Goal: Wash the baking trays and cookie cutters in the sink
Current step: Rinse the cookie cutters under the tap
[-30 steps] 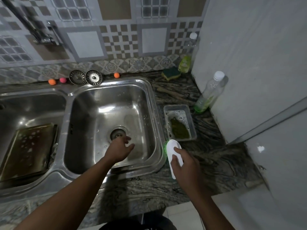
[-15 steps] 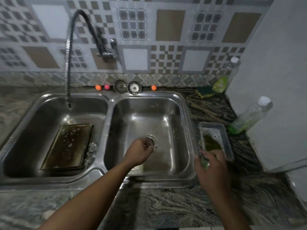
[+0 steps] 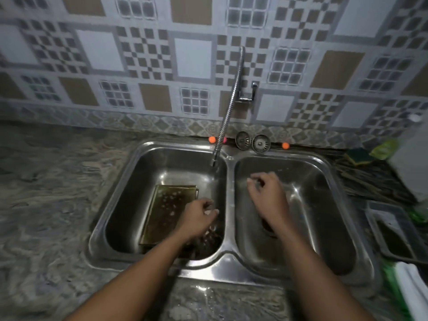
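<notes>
Tray [image 3: 162,209] lying flat in left basin, long axis running near to far, right corner hiding under left hand [image 3: 199,216]. Left fingers curling loosely, grip unclear; right hand [image 3: 266,195] hovering over right basin, fingers loosely curling, empty

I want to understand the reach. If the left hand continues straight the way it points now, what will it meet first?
Probably the dark pile at the bottom of the left basin, right of the baking tray. The left hand hangs just above it; depth is unclear.
</notes>
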`<state>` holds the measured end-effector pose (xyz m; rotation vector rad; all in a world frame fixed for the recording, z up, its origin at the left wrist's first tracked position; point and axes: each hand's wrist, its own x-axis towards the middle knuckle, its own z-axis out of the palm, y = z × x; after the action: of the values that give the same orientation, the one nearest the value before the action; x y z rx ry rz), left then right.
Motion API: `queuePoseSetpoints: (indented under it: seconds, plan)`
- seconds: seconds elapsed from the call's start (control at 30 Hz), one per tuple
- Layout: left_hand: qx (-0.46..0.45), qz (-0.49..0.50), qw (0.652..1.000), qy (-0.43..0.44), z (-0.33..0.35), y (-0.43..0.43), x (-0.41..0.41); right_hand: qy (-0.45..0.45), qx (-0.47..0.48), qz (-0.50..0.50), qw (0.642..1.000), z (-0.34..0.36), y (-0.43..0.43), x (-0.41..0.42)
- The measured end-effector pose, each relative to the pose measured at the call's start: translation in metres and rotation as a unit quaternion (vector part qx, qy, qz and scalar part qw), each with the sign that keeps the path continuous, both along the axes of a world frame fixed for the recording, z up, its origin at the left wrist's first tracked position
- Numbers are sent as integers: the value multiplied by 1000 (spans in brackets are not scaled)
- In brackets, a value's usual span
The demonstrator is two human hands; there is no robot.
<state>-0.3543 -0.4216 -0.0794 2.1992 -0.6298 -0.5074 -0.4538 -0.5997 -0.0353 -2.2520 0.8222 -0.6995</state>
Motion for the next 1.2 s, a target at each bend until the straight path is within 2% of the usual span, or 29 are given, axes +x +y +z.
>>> queuePoseSetpoints:
  seconds: [0.07, 0.27, 0.37, 0.6, 0.87, 0.93, 1.03, 1.13, 1.2]
  plan:
    - [1, -6, 1000, 8, 5, 6, 16, -25, -6, -5, 1000, 24, -3, 29]
    - [-56, -18, 998, 26, 25, -10, 52, -20, -10, -22, 1000, 98, -62, 117]
    - [-55, -38, 997, 41, 25, -22, 61, 10, -25, -30, 999, 126, -85, 148]
    - [-64, -80, 991, 89, 17, -44, 79, 51, 8, -9, 999, 130, -132, 213]
    - [-68, -74, 987, 128, 6, -61, 82, 15, 11, -13, 1000, 128, -151, 216]
    - [-76, -62, 985, 143, 6, -64, 82, 1, -17, -6, 1000, 121, -146, 203]
    - [-92, -59, 983, 149, 10, -65, 81, 28, -55, 14, 998, 105, -136, 177]
    - [-107, -41, 978, 176, 17, -61, 81, -27, 34, -20, 999, 82, -104, 148]
    - [-99, -19, 978, 180, 17, -59, 80, -58, 142, -42, 987, 45, -60, 132]
